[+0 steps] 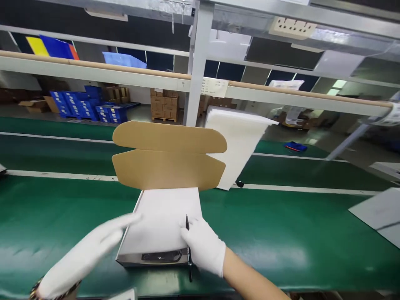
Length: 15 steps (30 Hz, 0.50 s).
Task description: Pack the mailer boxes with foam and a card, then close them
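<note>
An open cardboard box [168, 168] lies before me, its brown lid flaps raised at the back. A white sheet [161, 216] covers most of the inside, and a dark object [162, 256] shows below its front edge. My left hand [108, 235], white-gloved and slightly blurred, reaches over the left side of the sheet with fingers stretched out, holding nothing. At the right side of the box my right hand [203, 241], also gloved, grips a slim black pointed tool [189, 254], pen-like in shape. Its fingertips rest at the sheet's right edge.
Behind the box, a stack of white sheets [237, 137] leans by a metal post [198, 66]. A green work surface [281, 233] spreads around. White flat boxes [381, 212] lie at the right. A power strip [293, 27] hangs overhead; blue cartons [78, 104] stand far off.
</note>
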Each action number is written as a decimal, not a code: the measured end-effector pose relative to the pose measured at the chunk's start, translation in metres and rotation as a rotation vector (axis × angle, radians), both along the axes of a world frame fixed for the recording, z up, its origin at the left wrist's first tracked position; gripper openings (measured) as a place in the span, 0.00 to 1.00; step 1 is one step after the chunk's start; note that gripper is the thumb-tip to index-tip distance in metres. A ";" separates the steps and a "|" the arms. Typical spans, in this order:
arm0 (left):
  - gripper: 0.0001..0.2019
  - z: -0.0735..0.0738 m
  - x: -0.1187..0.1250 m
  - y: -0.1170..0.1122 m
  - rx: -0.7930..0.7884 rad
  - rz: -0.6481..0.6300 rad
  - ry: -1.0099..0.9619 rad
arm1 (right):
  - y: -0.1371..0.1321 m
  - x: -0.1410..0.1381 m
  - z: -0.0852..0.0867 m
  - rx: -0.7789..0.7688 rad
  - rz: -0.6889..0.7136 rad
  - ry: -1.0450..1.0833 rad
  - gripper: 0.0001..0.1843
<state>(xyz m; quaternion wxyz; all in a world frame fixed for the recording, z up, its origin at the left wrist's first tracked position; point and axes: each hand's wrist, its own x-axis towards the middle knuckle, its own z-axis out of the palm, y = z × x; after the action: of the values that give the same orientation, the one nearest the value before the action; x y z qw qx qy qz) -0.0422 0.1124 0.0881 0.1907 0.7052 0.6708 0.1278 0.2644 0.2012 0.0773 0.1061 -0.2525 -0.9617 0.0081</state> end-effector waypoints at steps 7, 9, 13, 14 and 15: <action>0.37 -0.025 0.053 0.072 -0.124 0.159 0.112 | 0.050 0.007 -0.023 -0.316 -0.292 0.168 0.47; 0.37 -0.026 0.060 0.073 -0.088 0.134 0.151 | 0.059 0.009 -0.034 -0.338 -0.396 0.205 0.50; 0.38 -0.026 0.067 0.071 0.020 -0.044 0.239 | 0.056 0.011 -0.039 -0.340 -0.421 0.171 0.53; 0.38 -0.027 0.069 0.071 0.038 -0.064 0.248 | 0.055 0.011 -0.037 -0.341 -0.420 0.154 0.52; 0.37 -0.028 0.071 0.072 0.053 -0.069 0.254 | 0.055 0.010 -0.034 -0.343 -0.426 0.141 0.50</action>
<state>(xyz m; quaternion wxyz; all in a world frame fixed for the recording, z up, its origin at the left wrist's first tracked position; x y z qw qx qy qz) 0.0292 0.1849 0.0601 0.0898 0.7432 0.6612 0.0488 0.2749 0.2560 0.0430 0.1278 -0.4621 -0.8618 0.1656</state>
